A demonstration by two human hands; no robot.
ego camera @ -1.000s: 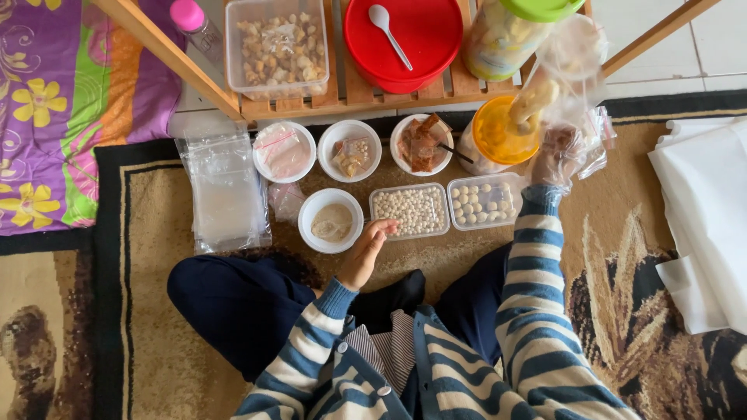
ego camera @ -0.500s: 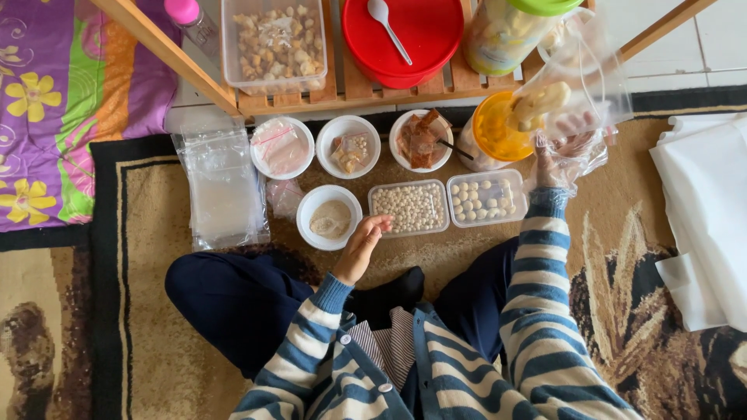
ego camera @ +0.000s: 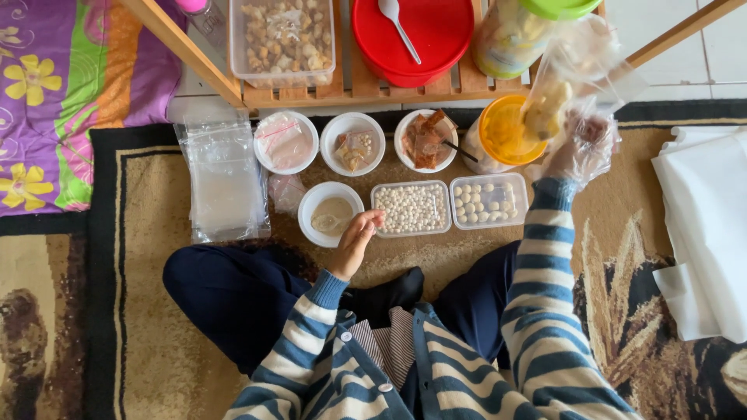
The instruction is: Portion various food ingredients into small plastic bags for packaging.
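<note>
My right hand (ego camera: 577, 146) wears a thin plastic glove and grips a clear plastic bag (ego camera: 580, 66) with pale yellow food pieces inside, raised beside the orange-lidded jar (ego camera: 502, 136). My left hand (ego camera: 356, 241) hovers with loosely curled fingers between the white bowl of beige sauce (ego camera: 330, 212) and the clear rectangular tub of small white balls (ego camera: 411, 208). It holds nothing that I can see. A second tub of larger white balls (ego camera: 489, 201) lies to the right of the first.
Three white bowls (ego camera: 352, 142) with packets and brown pieces stand behind the tubs. A stack of clear plastic bags (ego camera: 224, 180) lies at the left. A wooden rack (ego camera: 350, 89) bears a red lidded bowl (ego camera: 412, 35) with a spoon, a snack tub and a green-lidded jar. White paper (ego camera: 704, 225) lies at the right.
My right hand has lifted the plastic bag a little higher and to the right, over the orange-lidded jar. My left hand has stayed near the sauce bowl.
</note>
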